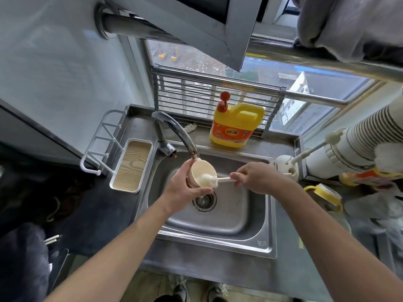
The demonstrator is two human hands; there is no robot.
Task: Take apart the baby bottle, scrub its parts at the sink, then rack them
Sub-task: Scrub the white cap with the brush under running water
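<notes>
My left hand (182,190) grips a cream-coloured bottle cap (202,173), mouth turned toward me, right under the faucet spout (193,149) over the steel sink (257,216). My right hand (255,176) pinches the white handle of a small bottle brush (209,179), whose bristle head lies inside the cap. A thin stream of water falls to the drain (204,200). On the counter to the right lies the bottle collar with yellow handles (327,194). The white drying rack (128,164) with a wood-grain tray stands left of the sink.
A yellow detergent jug (235,125) with a red pump stands behind the sink. A larger bottle brush (314,147) sits in a white holder at the sink's right rim. Stacked paper cups (357,138) lie at the right. A metal grille (196,90) leans at the window.
</notes>
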